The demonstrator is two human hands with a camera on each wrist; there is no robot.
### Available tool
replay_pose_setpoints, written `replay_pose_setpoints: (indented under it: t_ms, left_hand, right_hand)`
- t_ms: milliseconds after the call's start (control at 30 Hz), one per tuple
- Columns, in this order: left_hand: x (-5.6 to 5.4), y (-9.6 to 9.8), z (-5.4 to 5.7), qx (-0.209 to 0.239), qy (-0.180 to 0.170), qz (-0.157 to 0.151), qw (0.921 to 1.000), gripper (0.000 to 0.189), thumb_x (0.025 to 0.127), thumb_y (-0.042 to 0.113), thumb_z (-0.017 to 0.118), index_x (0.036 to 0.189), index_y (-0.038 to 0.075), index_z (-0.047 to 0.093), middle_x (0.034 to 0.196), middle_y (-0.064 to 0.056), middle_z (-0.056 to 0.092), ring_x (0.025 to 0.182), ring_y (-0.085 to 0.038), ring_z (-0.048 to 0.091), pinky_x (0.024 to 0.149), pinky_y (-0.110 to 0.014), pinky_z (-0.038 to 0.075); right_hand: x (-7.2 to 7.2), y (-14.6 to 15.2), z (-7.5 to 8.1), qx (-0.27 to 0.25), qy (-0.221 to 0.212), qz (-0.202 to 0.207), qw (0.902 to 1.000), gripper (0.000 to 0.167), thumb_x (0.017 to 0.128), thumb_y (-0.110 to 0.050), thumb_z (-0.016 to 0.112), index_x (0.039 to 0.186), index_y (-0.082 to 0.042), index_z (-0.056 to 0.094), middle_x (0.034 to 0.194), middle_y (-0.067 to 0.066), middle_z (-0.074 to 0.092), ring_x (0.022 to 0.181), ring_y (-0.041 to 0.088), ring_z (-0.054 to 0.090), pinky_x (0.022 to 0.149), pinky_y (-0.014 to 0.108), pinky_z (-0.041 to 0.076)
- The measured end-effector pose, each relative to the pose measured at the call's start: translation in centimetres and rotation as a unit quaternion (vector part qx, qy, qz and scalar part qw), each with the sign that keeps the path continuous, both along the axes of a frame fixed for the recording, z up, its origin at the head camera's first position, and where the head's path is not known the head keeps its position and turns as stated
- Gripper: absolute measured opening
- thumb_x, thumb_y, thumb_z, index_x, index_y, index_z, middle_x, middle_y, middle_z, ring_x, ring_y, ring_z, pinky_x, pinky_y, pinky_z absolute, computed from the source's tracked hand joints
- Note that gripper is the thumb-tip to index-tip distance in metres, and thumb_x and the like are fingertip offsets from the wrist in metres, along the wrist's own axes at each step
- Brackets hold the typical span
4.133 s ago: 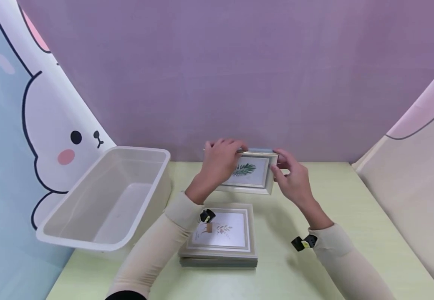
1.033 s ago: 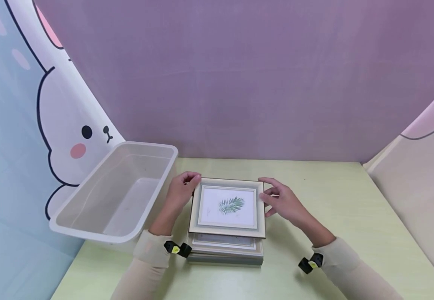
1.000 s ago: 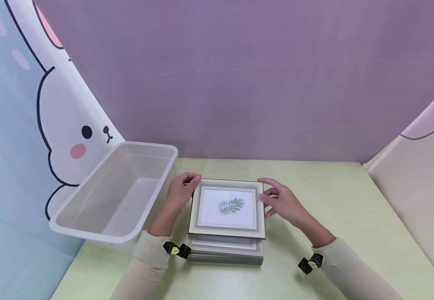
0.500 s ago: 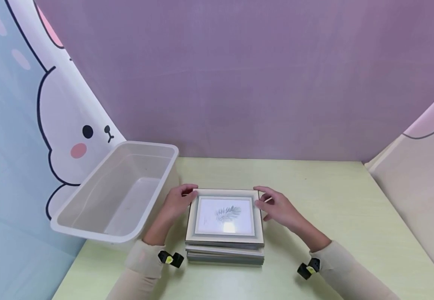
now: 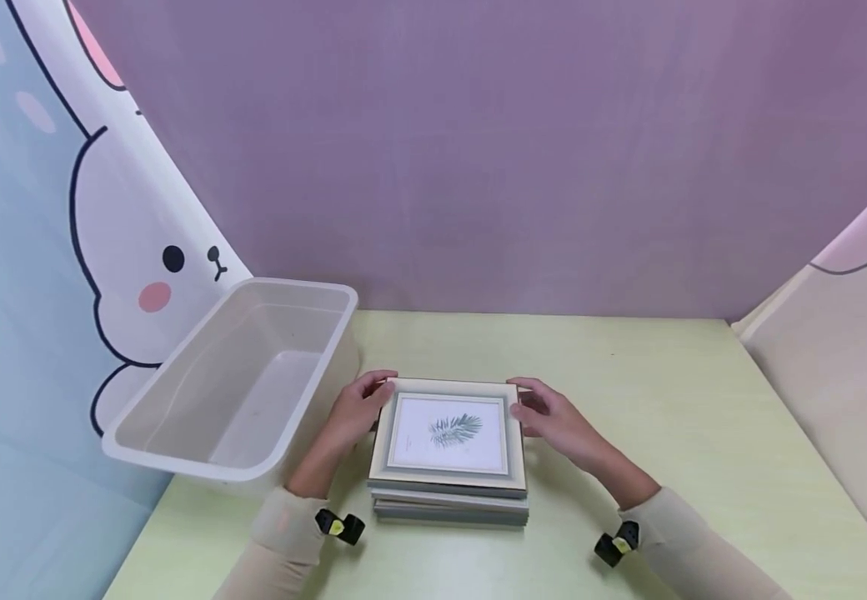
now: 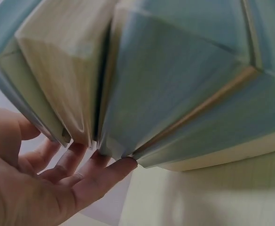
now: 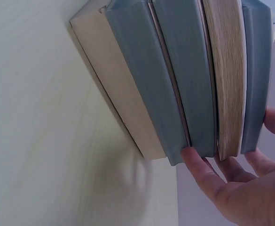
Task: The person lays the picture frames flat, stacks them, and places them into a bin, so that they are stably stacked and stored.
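Note:
A stack of picture frames [image 5: 450,510] lies on the table, blue-grey and wood-coloured edges showing in both wrist views. The top picture frame [image 5: 447,433] has a pale border and a green leaf print, face up. At its far left corner, my left hand [image 5: 357,408] holds on with the thumb over the border and the fingers behind. My right hand [image 5: 553,421] grips the far right corner in a similar way. In the right wrist view, the fingertips [image 7: 191,157] touch the corners of several stacked frames. The left fingertips [image 6: 125,165] also lie along the frame edges.
A white plastic tub [image 5: 321,371] stands on the table [image 5: 674,417] to the left of the stack, nothing visible inside. A purple backdrop [image 5: 523,158] rises behind the table. A rabbit-printed cloth [image 5: 126,267] hangs at the left.
Held up behind the stack at first, the leaf-print picture frame came down over it and shifted towards me into line with the stack. Both hands moved with it; the last half second shows little movement.

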State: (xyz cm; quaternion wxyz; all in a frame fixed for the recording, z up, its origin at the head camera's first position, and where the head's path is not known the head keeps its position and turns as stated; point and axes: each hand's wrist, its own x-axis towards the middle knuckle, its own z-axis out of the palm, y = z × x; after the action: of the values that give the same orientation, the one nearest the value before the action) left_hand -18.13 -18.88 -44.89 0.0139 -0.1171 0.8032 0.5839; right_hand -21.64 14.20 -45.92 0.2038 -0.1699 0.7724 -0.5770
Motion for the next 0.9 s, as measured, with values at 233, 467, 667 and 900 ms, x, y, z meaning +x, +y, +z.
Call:
replay_pose_setpoints:
  t_ms: [233,467,667,900]
  left_hand:
    - [0.0,-0.1,0.5,-0.034,0.007,-0.023,0.9991,0.034,0.104,0.025,0.058,0.135,0.012,0.064,0.123,-0.011,0.064,0.106,-0.022,0.06,0.086,-0.033,0.051]
    - [1.2,0.0,2.4,-0.071,0.03,-0.048,0.9958,0.046,0.102,0.019,0.061,0.145,0.008,0.052,0.148,-0.017,0.056,0.135,-0.038,0.054,0.11,-0.052,0.047]
    - [3.2,0.5,5.6,-0.119,0.064,-0.086,0.987,0.052,0.101,0.014,0.06,0.15,0.005,0.045,0.155,-0.02,0.048,0.141,-0.044,0.046,0.114,-0.057,0.041]
    - [5.8,-0.9,9.4,-0.252,0.092,-0.077,0.9603,0.058,0.1,0.02,0.062,0.154,0.008,0.043,0.156,-0.018,0.046,0.144,-0.041,0.042,0.118,-0.058,0.036]
  right_hand:
    - [0.1,0.0,0.1,-0.002,-0.012,-0.008,0.9999,0.055,0.103,-0.028,0.061,0.151,-0.009,0.042,0.144,0.027,0.053,0.128,0.038,0.058,0.093,0.039,0.06]
    - [0.2,-0.2,0.4,0.006,-0.007,-0.01,0.9999,0.053,0.103,-0.027,0.061,0.15,-0.01,0.043,0.144,0.027,0.054,0.127,0.037,0.058,0.092,0.039,0.06]
    - [0.3,-0.1,0.7,-0.004,-0.001,-0.006,1.0,0.054,0.103,-0.026,0.061,0.15,-0.008,0.042,0.143,0.029,0.054,0.126,0.036,0.059,0.091,0.037,0.06]
    - [0.4,-0.2,0.7,-0.005,-0.002,-0.005,1.0,0.055,0.103,-0.025,0.061,0.15,-0.006,0.042,0.142,0.029,0.054,0.124,0.034,0.06,0.091,0.038,0.06]
